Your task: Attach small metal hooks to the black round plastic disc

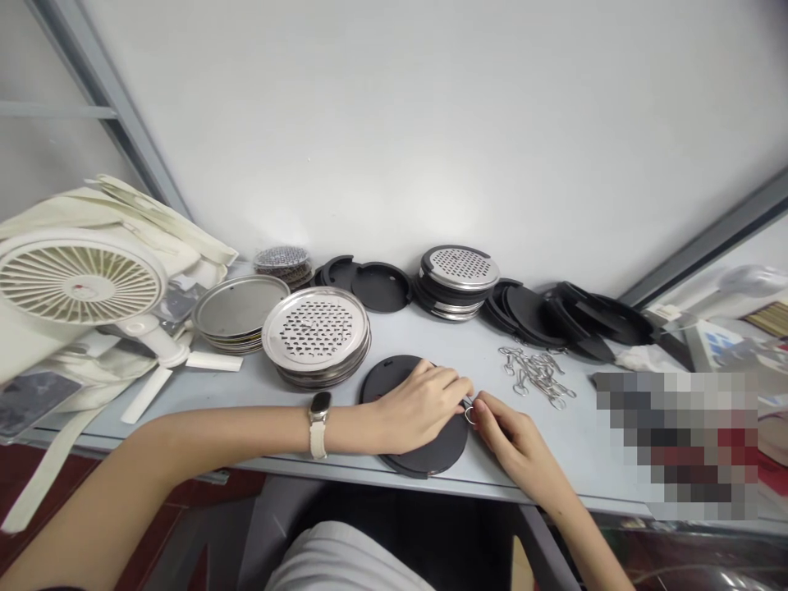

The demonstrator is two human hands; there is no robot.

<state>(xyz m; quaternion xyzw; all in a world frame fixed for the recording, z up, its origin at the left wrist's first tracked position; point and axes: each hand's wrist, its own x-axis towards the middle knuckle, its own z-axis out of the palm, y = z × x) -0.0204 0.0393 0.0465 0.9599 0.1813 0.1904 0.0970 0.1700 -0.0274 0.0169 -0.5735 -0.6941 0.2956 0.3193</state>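
A round black plastic disc (446, 439) lies near the table's front edge. Across its top rests my left hand (424, 402), the fingers curled down at the disc's right edge. My right hand (508, 431) pinches a small metal wire piece with a ring (471, 413) at that same edge, close to my left fingertips. The underside of the disc and part of the wire piece are hidden by the fingers. More such wire pieces with rings (535, 373) lie in a loose pile to the right, beyond my right hand.
Left of the disc stand a stack of perforated metal grater plates (317, 332) and a stack of plain metal discs (240, 305). Behind are a grater-topped stack (461, 267) and black plastic parts (382, 287), (535, 316). A white fan (83, 279) stands at left.
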